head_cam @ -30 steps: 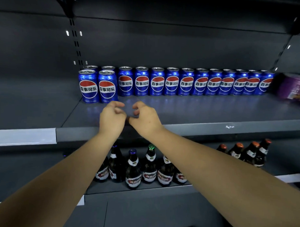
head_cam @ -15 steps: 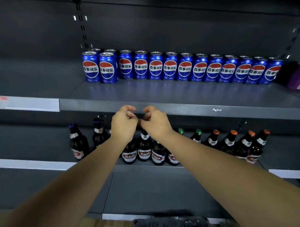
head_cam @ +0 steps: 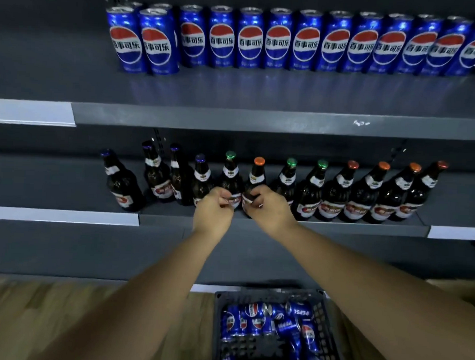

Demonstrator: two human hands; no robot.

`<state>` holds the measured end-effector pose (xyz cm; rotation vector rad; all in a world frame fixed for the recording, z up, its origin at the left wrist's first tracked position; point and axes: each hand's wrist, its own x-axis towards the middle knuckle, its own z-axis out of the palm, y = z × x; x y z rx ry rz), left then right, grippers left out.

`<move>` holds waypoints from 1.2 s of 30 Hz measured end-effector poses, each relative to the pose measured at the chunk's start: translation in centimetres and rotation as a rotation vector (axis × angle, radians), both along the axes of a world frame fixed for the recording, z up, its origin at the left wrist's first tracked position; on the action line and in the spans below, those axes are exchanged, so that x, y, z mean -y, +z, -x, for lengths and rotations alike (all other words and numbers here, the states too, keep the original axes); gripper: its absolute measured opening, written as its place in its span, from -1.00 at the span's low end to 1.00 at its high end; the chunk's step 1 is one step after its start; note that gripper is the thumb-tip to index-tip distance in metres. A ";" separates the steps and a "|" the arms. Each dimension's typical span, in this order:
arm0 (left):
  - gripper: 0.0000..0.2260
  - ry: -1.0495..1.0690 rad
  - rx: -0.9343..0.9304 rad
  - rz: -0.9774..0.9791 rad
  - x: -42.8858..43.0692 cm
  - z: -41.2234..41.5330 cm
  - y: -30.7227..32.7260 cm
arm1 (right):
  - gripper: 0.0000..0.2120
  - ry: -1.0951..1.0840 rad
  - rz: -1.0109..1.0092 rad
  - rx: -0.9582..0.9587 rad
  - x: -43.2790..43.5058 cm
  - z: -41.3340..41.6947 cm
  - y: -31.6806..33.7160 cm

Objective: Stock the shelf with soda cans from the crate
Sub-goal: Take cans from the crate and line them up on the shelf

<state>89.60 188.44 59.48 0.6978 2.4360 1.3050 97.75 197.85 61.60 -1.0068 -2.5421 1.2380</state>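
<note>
My fingers (head_cam: pixel 221 196) are curled inward on both hands, thumbs near the fingertips, pinching nothing that I can see. My left hand (head_cam: pixel 212 211) and right hand (head_cam: pixel 273 210) hang close together, knuckles nearly meeting, well above the crate (head_cam: pixel 270 296). They are in front of a row of beer bottles (head_cam: pixel 335 191), which they do not appear to touch.

The crate, dark slotted plastic, sits on the wooden floor (head_cam: pixel 92 309), below and slightly right of my hands, so my right hand is nearer. Inside it, blue Pepsi cans (head_cam: pixel 255 318) lie jumbled. Most are on their sides, long axes roughly level and pointing different ways, so I judge each needs turning upright.

High above the crate, on the top shelf (head_cam: pixel 260 120), stocked cans (head_cam: pixel 279 41) stand upright in a row, logos forward.
</note>
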 end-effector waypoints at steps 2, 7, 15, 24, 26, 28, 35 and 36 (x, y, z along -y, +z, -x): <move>-0.73 -0.019 0.024 0.050 0.0 0.1 -1.2 | -0.70 -0.052 0.063 0.027 -0.2 -0.2 -1.2; -0.73 -0.009 0.196 0.137 0.3 0.2 -5.3 | -0.64 -0.210 0.266 0.102 -1.0 -0.8 -4.8; -0.72 -0.065 0.280 0.294 0.8 -1.6 -11.6 | -0.63 -0.336 0.371 0.277 -2.0 -4.5 -11.0; -0.77 -0.387 0.528 0.720 1.9 -3.6 -19.5 | -0.94 -0.449 0.330 0.417 -2.0 -8.2 -17.9; -0.74 -0.470 0.553 0.776 1.9 -3.8 -20.6 | -0.95 -0.456 0.368 0.456 -1.6 -8.8 -19.8; -0.74 -0.454 0.554 0.799 2.1 -4.1 -21.7 | -0.96 -0.532 0.453 0.442 -1.0 -9.7 -21.9; -0.78 -0.271 0.846 0.906 4.8 -6.2 -26.4 | -0.84 -0.877 1.021 0.388 1.3 -12.6 -27.1; -0.77 -0.297 0.846 0.933 5.3 -6.5 -27.4 | -0.86 -0.913 1.035 0.388 1.9 -13.0 -28.1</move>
